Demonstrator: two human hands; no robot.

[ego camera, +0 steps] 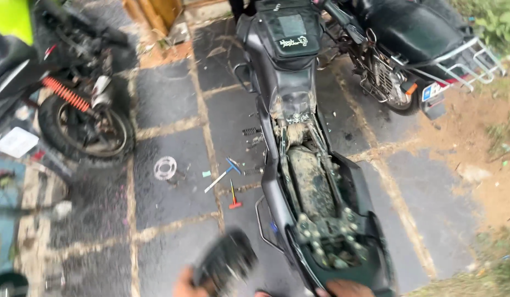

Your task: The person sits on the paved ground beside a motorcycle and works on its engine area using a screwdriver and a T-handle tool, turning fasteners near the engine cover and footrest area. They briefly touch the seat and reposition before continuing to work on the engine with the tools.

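Note:
A black motorcycle (299, 165) with its seat off stands in front of me, its muddy frame and rear wheel well exposed. My left hand (184, 284) at the bottom edge grips a dark, blurred part (224, 264), perhaps a tail lamp unit. My right hand (343, 288) is barely in view and rests on the rear tail section (343, 258) of the motorcycle. Whether it grips the tail I cannot see.
On the paved ground left of the motorcycle lie a blue-handled T-wrench (224, 173), a red-handled tool (234, 198) and a metal sprocket disc (165, 168). Another motorcycle with a red spring (65, 93) stands at left, a third (409, 38) at top right. Dirt lies at right.

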